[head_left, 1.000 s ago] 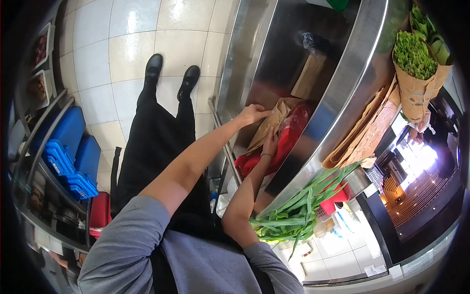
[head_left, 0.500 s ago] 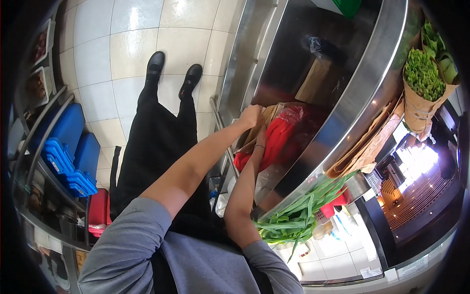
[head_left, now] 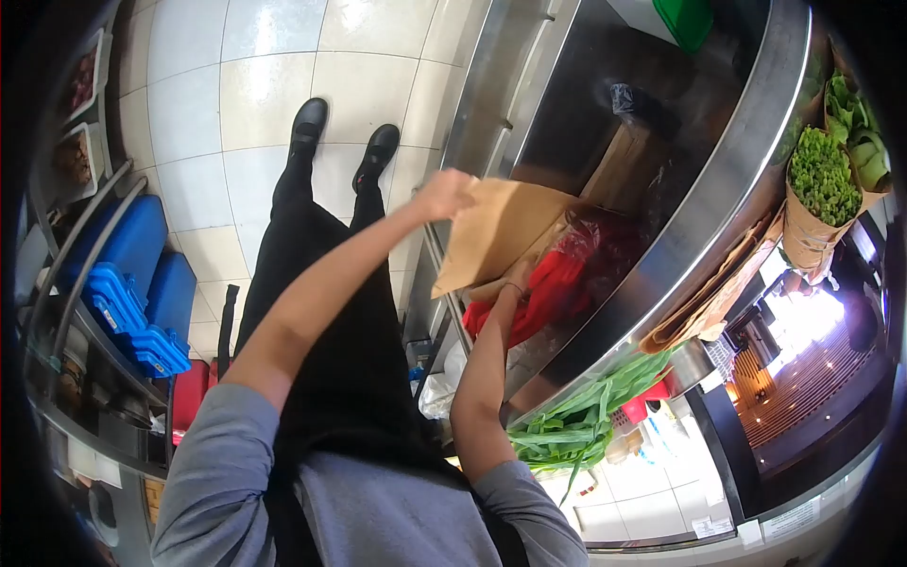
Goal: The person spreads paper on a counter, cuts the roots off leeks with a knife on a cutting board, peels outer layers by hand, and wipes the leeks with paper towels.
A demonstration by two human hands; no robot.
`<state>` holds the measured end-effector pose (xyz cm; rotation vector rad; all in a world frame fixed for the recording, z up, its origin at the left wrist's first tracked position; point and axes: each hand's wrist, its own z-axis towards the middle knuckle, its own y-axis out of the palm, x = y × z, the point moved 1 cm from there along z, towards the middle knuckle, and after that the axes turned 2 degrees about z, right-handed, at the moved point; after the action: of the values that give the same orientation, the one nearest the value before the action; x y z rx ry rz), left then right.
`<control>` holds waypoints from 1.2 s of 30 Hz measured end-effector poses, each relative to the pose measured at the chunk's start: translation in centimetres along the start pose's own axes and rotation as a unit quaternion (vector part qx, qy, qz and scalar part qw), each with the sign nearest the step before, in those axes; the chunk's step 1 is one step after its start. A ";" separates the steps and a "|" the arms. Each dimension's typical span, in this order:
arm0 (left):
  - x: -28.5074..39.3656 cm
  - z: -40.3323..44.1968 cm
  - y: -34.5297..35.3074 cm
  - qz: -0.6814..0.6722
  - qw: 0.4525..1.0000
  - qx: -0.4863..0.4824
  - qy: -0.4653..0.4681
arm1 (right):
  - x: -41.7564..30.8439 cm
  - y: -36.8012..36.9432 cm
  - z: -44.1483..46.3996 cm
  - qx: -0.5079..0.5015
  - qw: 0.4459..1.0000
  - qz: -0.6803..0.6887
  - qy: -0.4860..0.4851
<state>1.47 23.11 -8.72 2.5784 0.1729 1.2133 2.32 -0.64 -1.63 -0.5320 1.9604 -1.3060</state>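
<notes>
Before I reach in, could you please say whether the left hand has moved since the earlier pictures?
Yes: the left hand has moved away from the steel counter edge, towards the tiled floor.

Left hand point(head_left: 446, 196) gripped the edge of a brown paper piece point(head_left: 508, 227), raised at the steel counter point(head_left: 726, 203); right hand point(head_left: 518, 274) sat lower, by the paper and beside a red bundle point(head_left: 556, 276), exact grip unclear. Long green leaves point(head_left: 581, 423) and a paper-wrapped bunch of greens point(head_left: 824, 178) lined the counter's outer side. Blue cases point(head_left: 142, 246) stood on the opposite side.
</notes>
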 end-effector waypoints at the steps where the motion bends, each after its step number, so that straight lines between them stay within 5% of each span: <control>1: 0.5 -0.5 -2.3 0.003 1.000 0.015 -0.002 | -0.5 -0.6 0.2 0.008 1.000 -0.001 0.000; 5: 0.9 -0.8 -6.1 -0.189 0.979 0.081 -0.008 | -1.3 -2.5 0.4 0.025 1.000 -0.004 0.003; 11: 1.6 -1.5 -10.0 -0.226 0.957 0.181 0.018 | 2.1 -2.7 2.7 0.018 0.999 -0.025 -0.014; 16: 4.8 -5.5 -18.3 -0.042 0.961 0.273 0.020 | 10.6 2.2 7.0 -0.150 0.988 0.022 0.025; 18: 6.4 -8.1 -21.2 -0.018 0.959 0.279 0.044 | 9.3 2.9 5.6 -0.181 0.982 0.007 -0.045; 20: 10.3 -11.9 -22.9 -0.012 0.962 0.272 0.030 | 4.0 2.0 1.3 -0.165 0.966 -0.046 -0.196; 24: 14.9 -17.9 -25.5 0.103 0.970 0.207 0.082 | -2.1 2.1 -6.5 -0.287 0.948 -0.033 -0.136; 27: 22.0 -23.6 -23.0 0.346 0.924 0.137 0.094 | -4.3 6.3 -11.8 -0.288 0.893 -0.205 -0.280; 29: 27.6 -27.2 -19.6 0.476 0.862 0.059 0.162 | -14.2 2.4 -17.4 -0.292 0.861 0.162 -0.383; 31: 32.2 -30.9 -16.9 0.528 0.826 -0.010 0.199 | -23.9 -2.9 -21.1 -0.301 0.831 0.163 -0.439; 34: 38.8 -36.4 -15.3 0.551 0.796 0.044 0.249 | -30.6 -5.3 -23.6 -0.331 0.743 0.052 -0.580; 36: 42.3 -38.8 -15.8 0.517 0.794 0.149 0.281 | -32.3 -6.9 -23.2 -0.441 0.711 0.091 -0.541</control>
<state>-1.15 55.75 40.96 2.4348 -1.1783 2.4597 6.09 32.67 20.87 -1.1673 1.3545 0.2742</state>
